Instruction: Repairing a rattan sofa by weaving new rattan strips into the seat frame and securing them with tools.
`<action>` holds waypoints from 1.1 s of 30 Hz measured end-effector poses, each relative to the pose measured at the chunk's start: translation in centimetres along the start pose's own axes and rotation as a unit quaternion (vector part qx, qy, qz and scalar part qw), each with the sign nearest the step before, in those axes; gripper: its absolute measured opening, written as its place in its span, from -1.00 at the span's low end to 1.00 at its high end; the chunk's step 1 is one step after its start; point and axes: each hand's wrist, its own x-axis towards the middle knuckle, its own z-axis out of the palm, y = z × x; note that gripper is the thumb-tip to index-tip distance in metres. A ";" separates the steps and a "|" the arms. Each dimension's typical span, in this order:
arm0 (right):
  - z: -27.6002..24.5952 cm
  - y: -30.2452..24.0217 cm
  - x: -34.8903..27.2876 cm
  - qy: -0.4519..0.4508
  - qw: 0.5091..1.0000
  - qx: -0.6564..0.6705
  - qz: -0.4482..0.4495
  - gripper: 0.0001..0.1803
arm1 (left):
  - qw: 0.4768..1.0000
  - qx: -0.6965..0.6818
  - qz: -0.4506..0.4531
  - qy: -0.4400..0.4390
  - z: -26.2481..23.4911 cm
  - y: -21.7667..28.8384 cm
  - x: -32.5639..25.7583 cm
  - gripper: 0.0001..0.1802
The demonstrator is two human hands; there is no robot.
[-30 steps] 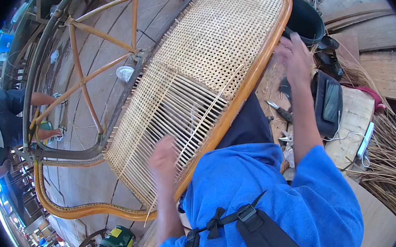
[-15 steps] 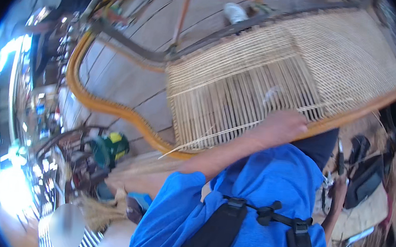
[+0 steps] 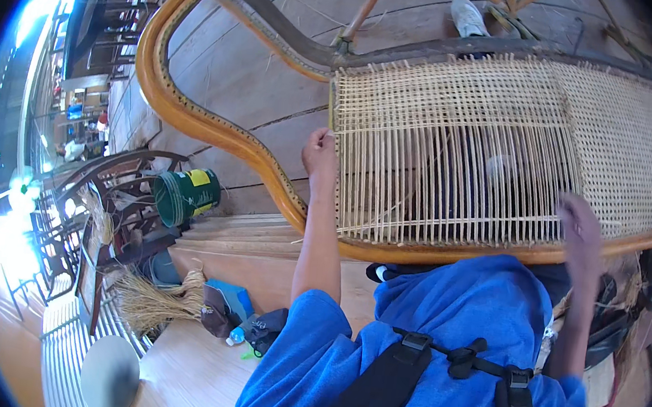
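A partly woven cane panel (image 3: pixel 453 184) stretches across a curved rattan frame (image 3: pixel 222 140) in front of me. Its right part and far strip are closely woven; the nearer middle has mostly lengthwise strands with gaps, crossed by a few strands near the front. My left hand (image 3: pixel 320 153) is at the panel's left edge, fingers pinched together by the ends of the cross strands; what is between them is too small to make out. Over the right side of the open strands is my right hand (image 3: pixel 578 218), blurred by motion, its fingers unclear.
A green bucket (image 3: pixel 185 194) stands to the left by dark curved chair frames. Nearer lie a bundle of straw-like cane (image 3: pixel 156 297), a cap (image 3: pixel 220 311) and a small bottle (image 3: pixel 235 336). A round stool (image 3: pixel 110 375) is at lower left. Beyond the panel shows a white shoe (image 3: pixel 469 18).
My left hand has moved from the panel's near right side to its left edge. My right hand has come up from the tools at right to over the panel. The view has shifted.
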 end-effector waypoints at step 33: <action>35.1 -6.1 13.7 -0.093 0.920 -0.123 -0.361 -0.77 | 0.988 -0.114 -0.093 -0.043 1.0 0.7 0.6 -0.76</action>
